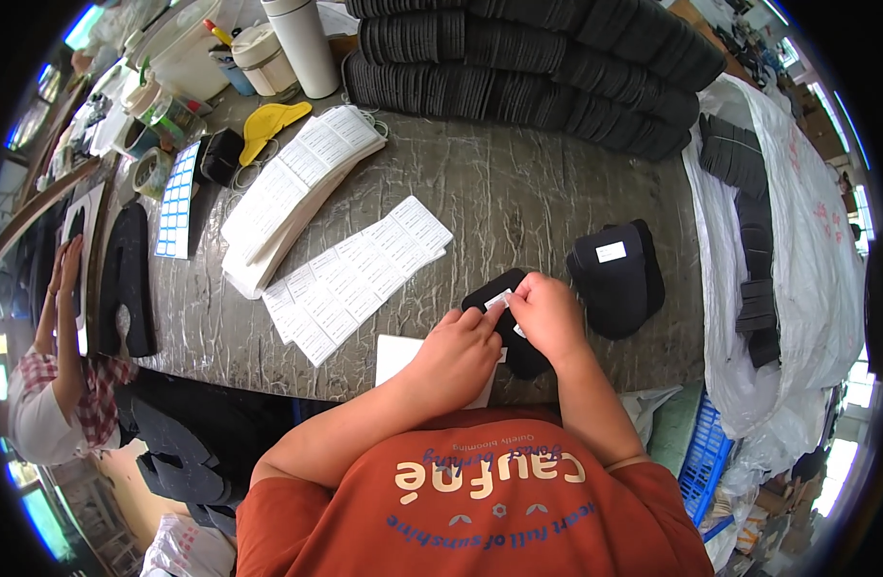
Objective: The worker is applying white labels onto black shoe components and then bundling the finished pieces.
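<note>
Evidently labelling was under way: both hands, left (458,354) and right (547,315), pinched a white sticker (498,299) over the black insole (511,332) at the worktop's (518,192) near edge. Pressing it flat seemed due next.

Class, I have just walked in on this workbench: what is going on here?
A person in an orange shirt presses a small white sticker onto a flat black foam piece with both hands, left hand and right hand together. Sheets of white labels lie to the left, labelled black pieces to the right, stacked ones behind.
</note>
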{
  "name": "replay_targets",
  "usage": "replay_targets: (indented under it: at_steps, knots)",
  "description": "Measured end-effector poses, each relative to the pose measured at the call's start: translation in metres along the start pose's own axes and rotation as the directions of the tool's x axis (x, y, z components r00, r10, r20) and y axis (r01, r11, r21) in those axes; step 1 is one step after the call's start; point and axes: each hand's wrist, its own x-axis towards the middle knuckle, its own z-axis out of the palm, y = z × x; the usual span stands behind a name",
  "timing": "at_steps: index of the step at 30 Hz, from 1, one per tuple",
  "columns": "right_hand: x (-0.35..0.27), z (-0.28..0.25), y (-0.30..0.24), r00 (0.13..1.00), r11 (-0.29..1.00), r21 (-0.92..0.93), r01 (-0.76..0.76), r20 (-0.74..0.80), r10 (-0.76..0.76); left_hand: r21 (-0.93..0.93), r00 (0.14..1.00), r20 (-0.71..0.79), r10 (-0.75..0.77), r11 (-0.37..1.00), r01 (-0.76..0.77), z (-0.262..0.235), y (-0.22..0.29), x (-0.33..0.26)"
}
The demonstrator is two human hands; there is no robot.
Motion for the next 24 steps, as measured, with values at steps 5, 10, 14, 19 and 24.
replay_targets:
  at_steps: [5, 10, 14, 19, 24]
  knots:
    - [-0.004, -0.005, 0.008, 0.993, 0.998, -0.058, -0.022, -0.117, 0.015, 0.066, 1.0, -0.03, 0.004, 0.998, -0.002, 0.003, -0.006, 0.017]
    - [-0.003, -0.016, 0.024, 1.0, 0.957, 0.289, -0.012, 0.006, 0.01, -0.369, 0.996, -0.082, -0.03, 0.929, -0.003, -0.012, -0.027, 0.019]
    - [-0.009, -0.092, 0.027, 0.983, 0.935, 0.353, -0.013, -0.169, 0.078, -0.438, 0.939, -0.173, -0.299, 0.877, 0.199, -0.041, -0.053, 0.008]
    - [-0.011, -0.139, 0.062, 0.811, 0.96, 0.279, 0.008, -0.563, 0.156, 0.046, 0.843, -0.359, -0.4, 0.895, 0.444, -0.047, -0.084, 0.028]
    - [-0.03, -0.19, 0.138, 0.751, 0.944, 0.327, -0.046, -0.612, 0.248, -0.142, 0.909, -0.328, -0.258, 0.964, 0.223, -0.061, -0.058, 0.037]
